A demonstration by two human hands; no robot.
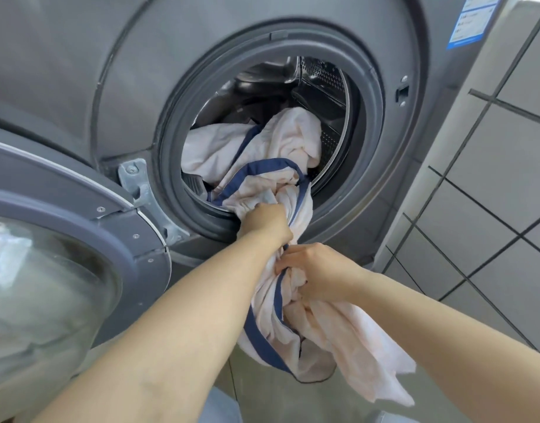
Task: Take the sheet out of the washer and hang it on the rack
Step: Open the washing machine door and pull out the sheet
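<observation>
We're gripping the pale blue-trimmed sheet (pixel 296 138) at the washer (pixel 88 71) mouth, left hand (pixel 267 222) and right hand (pixel 319 271) both clenching bunched fabric tight.

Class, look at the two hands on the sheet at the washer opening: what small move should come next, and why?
Probably the left hand should draw its bunch of sheet out over the door seal while the right hand keeps its grip lower down. Much of the sheet lies in the drum; only a part hangs outside.
</observation>
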